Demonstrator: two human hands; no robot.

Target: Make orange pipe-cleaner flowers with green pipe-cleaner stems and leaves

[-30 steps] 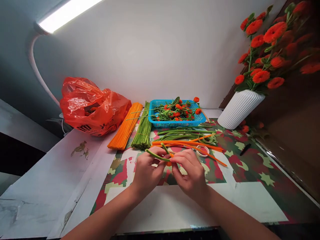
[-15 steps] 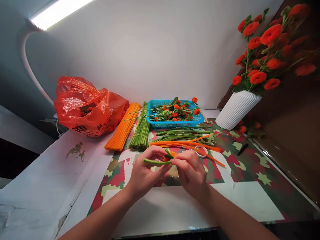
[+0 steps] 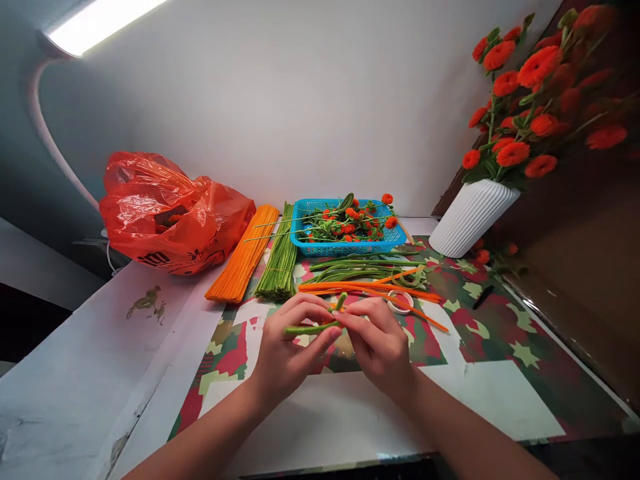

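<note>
Both my hands meet over the table, fingertips pinched together around a green pipe cleaner (image 3: 307, 329). My left hand (image 3: 290, 340) grips it between thumb and fingers, with one green length reaching out to the left across the palm. My right hand (image 3: 377, 340) pinches the same piece from the other side. A short green end stands up between the fingertips. The orange part seen there half a second ago is mostly hidden by my fingers. Just beyond my hands lie loose orange pipe cleaners (image 3: 350, 287) and a white roll of tape (image 3: 401, 302).
A blue basket (image 3: 345, 250) holds orange-and-green flowers. Left of it are bundles of green pipe cleaners (image 3: 277, 270) and orange pipe cleaners (image 3: 243, 257), then a red plastic bag (image 3: 173, 220). A white vase (image 3: 473, 217) of flowers stands right. A lamp (image 3: 105, 23) hangs upper left.
The green piece has turned between my fingertips: its short end now points upward, and the orange part is largely covered. The view has shifted slightly.
</note>
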